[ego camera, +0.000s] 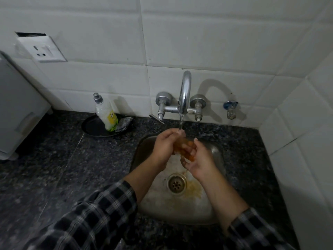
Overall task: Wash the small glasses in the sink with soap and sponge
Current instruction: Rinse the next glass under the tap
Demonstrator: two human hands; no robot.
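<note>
Over the steel sink, both my hands hold small glasses with brownish-orange residue under running water from the chrome tap. My left hand grips a glass from the left, its fingers curled over the top where the stream lands. My right hand cups a glass from the right and below. How many glasses there are I cannot tell. A soap bottle and a grey sponge rest on a dark round plate at the back left.
Orange stains lie beside the drain. Dark granite counter surrounds the sink. White tiled walls close in at the back and right. A grey appliance stands at far left, a wall socket above it. A small valve sticks out right of the tap.
</note>
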